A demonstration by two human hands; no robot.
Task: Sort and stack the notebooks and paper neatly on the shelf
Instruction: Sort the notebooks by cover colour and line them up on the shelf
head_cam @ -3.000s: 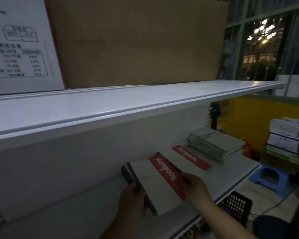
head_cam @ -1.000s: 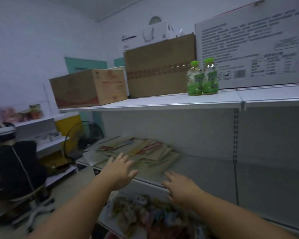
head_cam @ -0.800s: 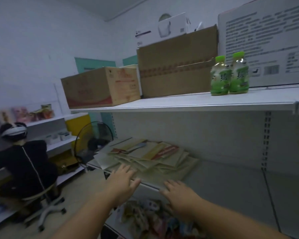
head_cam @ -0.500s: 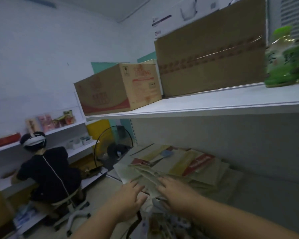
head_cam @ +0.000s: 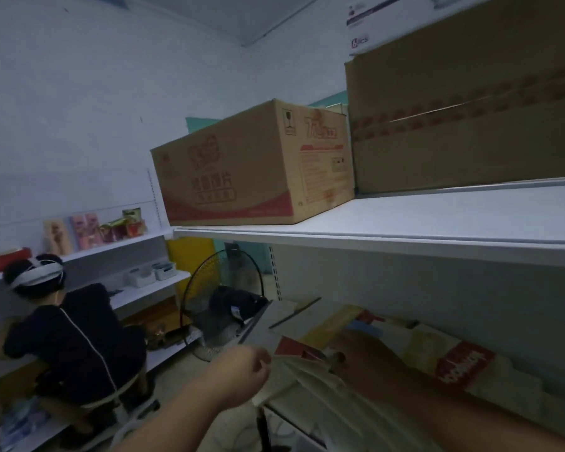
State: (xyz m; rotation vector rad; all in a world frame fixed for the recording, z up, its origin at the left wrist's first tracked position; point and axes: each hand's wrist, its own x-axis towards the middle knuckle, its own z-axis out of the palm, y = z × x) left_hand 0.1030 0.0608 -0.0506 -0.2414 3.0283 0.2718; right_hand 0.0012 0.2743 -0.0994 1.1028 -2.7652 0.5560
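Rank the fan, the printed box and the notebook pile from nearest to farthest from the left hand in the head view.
1. Pile: right beside the left hand, its edge at the fingers.
2. Fan: beyond the hand, standing behind the pile's far end.
3. Box: farthest, high above the fan.

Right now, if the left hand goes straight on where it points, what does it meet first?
The nearest pale paper sheets. The left hand looks almost touching them, though blur hides whether there's contact.
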